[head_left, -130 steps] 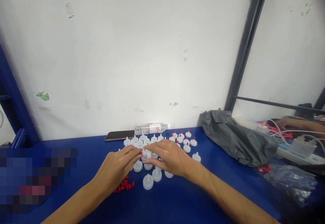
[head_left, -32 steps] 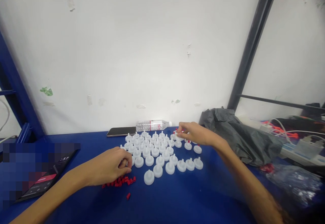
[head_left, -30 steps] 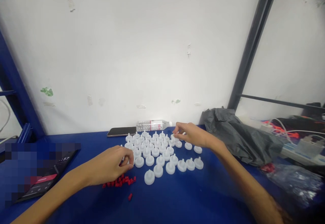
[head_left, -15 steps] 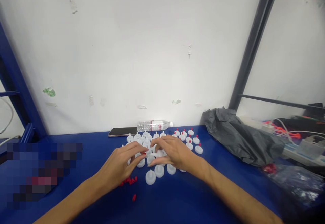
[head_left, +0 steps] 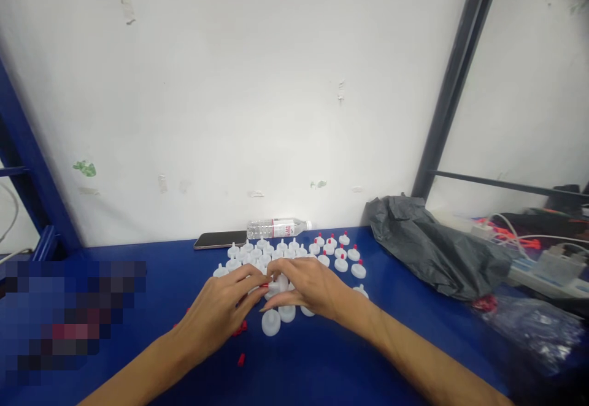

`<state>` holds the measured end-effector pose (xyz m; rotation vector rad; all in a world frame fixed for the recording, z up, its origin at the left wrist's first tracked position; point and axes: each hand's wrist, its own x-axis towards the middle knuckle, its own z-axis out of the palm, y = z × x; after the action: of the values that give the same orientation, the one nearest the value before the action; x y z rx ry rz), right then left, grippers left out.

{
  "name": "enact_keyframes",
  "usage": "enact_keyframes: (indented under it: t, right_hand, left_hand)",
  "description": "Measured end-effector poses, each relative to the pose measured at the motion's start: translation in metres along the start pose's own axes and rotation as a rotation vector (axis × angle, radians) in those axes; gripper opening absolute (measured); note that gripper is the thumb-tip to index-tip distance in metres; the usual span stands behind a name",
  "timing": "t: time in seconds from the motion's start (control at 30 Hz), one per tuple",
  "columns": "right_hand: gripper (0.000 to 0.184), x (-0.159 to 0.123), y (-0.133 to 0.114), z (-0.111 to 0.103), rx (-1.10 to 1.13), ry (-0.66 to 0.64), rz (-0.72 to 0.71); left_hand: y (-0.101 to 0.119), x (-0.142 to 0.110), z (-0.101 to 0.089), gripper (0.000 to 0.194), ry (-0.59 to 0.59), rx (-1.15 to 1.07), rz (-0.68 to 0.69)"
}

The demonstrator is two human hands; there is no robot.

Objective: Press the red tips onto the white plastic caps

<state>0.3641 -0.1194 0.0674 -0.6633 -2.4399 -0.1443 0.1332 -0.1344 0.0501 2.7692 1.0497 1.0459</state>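
My left hand (head_left: 230, 300) pinches a small red tip cap (head_left: 264, 285) between thumb and fingers. Facing it, my right hand (head_left: 306, 284) is closed round a white nozzle cap (head_left: 280, 284) turned on its side, its spout toward the red piece. The two pieces meet or nearly meet; fingers partly cover the spot. Below and behind my hands stand several white nozzle caps without red tips, such as the near one (head_left: 271, 322). Other white caps with red tips (head_left: 341, 264) stand to the right. Loose red tip caps (head_left: 241, 360) lie by my left wrist, partly hidden.
At the wall lie a black phone (head_left: 219, 240) and a clear water bottle (head_left: 278, 228) on the blue table (head_left: 322, 363). A grey plastic bag (head_left: 437, 246), a clear bag (head_left: 536, 332) and a power strip with cables (head_left: 559, 265) are on the right. The far left is pixelated.
My hands have come together, bringing the red tip cap and the white nozzle cap's spout close. The white cap has moved slightly left. The view has shifted a little.
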Motion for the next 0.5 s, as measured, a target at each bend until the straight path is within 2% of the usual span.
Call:
enact_keyframes:
  t: [0.2,0.37,0.5]
  right_hand:
    - [0.034,-0.002,0.003,0.002,0.053,0.043,0.002]
    - [0.035,-0.003,-0.003,0.006,0.098,0.066,0.008]
    - [0.025,-0.003,-0.006,0.003,0.139,0.058,-0.021]
  left_hand:
    - [-0.015,0.0,-0.008,0.031,0.04,0.092,-0.077]
    - [-0.02,0.001,-0.01,0.033,-0.044,0.047,-0.074]
    - [-0.016,0.001,-0.011,0.033,-0.098,-0.022,-0.086]
